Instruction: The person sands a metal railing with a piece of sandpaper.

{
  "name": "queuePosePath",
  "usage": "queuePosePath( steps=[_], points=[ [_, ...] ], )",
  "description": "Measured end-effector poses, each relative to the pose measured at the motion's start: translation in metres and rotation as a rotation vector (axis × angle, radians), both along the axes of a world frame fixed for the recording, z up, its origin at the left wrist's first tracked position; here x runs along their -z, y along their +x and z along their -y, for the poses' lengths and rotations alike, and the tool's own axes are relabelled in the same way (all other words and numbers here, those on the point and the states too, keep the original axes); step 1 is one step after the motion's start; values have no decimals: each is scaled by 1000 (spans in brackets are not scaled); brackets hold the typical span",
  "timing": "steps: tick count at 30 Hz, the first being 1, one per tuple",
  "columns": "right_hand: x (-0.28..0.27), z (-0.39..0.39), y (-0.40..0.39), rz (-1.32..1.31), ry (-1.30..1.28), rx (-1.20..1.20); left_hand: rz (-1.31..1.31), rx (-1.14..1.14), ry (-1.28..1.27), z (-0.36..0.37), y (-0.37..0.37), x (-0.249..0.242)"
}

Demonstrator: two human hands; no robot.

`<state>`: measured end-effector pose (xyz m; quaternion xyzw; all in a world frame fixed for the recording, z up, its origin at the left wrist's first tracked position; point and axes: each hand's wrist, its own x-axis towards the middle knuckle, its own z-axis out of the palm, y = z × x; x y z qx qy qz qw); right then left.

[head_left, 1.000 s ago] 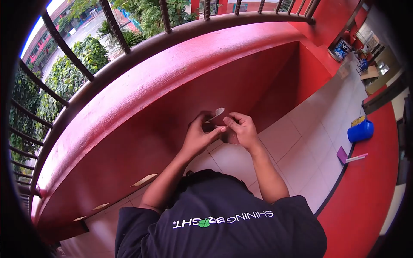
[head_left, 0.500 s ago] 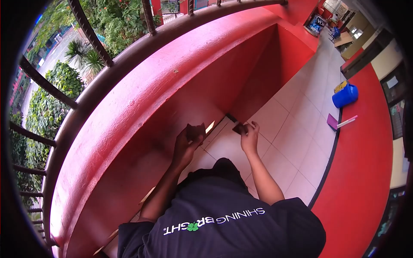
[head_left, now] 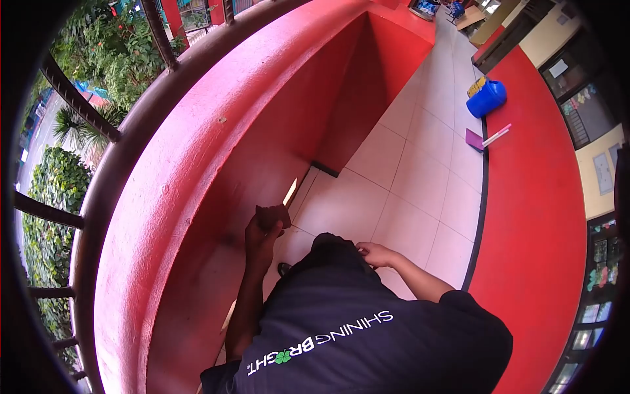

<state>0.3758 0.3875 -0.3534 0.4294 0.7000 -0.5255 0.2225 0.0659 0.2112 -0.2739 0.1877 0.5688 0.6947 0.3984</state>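
The pale tiled floor (head_left: 394,190) runs between a red wall (head_left: 216,171) and a red ledge (head_left: 538,217). A blue bucket (head_left: 486,97) and a purple dustpan (head_left: 474,139) rest on it beside the ledge.

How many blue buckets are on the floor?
1. The blue bucket stands on the tiled floor by the red wall, far ahead, with a purple dustpan just nearer. More could be hidden beyond the picture's edge.

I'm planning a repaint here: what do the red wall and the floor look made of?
Red wall: seemingly plastered masonry under glossy red paint, slightly uneven with small chips. Floor: pale glazed-looking tiles, judging by the grout lines. The left hand holds a dark scrap beside the wall.
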Motion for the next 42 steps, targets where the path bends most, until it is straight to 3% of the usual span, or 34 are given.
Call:
queuePosePath(
  steps=[3,5,9,11,15,17,18,20,24,26,27,29,33,35,39,41,42],
  points=[
    [-2,-10,-9,209,-48,-128,6,-14,-18,1,1,-8],
    [-9,-25,-23,487,-227,-264,-6,-24,-7,0,2,-8],
    [-19,-37,-36,671,-265,-544,-15,-10,-3,-1,4,-7],
    [7,-41,-26,350,-232,-441,-15,4,-25,-4,6,-4],
    [29,-32,-13,218,-29,-338,-9,18,-25,-10,9,-15],
    [72,-42,-1,-92,582,-542,-36,34,-27,-15,7,-16],
    [61,-39,-8,-97,583,-544,-53,52,-37,-16,6,-15],
    [15,-34,-33,161,496,-302,-106,88,-26,-19,3,-9],
    [44,-35,-31,128,393,-256,-137,97,-21,-24,3,19],
    [44,-40,-22,-134,-63,-292,-211,95,-75,-25,2,13],
    [47,-38,-13,-131,-72,-311,-223,116,-69,-25,2,11],
    [61,-32,-1,-353,-400,112,-239,132,-72,-25,0,10],
    [80,-26,3,-379,-147,60,-236,132,-38,-26,4,16],
    [79,-29,-8,-118,309,-55,-232,101,-46,-25,7,17],
    [101,-30,2,-63,234,162,-252,127,-27,-22,7,19],
    [93,-21,8,-537,-74,326,-259,119,-24,-22,8,13],
    [95,-22,8,-534,-79,312,-242,127,-15,-22,9,9]
  ],
)
